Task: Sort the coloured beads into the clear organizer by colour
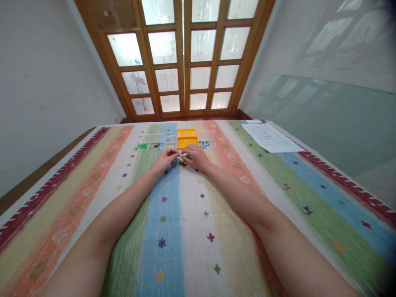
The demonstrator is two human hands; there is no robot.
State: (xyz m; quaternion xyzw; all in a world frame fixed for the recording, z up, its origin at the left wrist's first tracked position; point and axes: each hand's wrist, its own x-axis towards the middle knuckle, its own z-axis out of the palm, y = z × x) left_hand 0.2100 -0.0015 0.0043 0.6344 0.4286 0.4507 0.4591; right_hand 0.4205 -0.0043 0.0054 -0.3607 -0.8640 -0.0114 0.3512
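Observation:
A small pile of mixed coloured pieces (180, 162) lies on the striped tablecloth between my hands. My left hand (166, 160) is just left of the pile, thumb and index finger pinched together; anything between them is too small to name. From the right, my right hand (197, 157) reaches over the pile with its fingers curled in, partly covering the pieces. Its fingertips are close to those of my left hand, and what they grip cannot be made out. Just beyond my hands stands an open yellow box (187, 133).
Clear trays flank the yellow box, holding green pieces (141, 146), dark brown pieces (156, 146), yellow pieces (169, 145) and blue pieces (204, 144). Printed paper sheets (268, 138) lie at the back right of the table. A glazed wooden door (185, 66) stands beyond the table.

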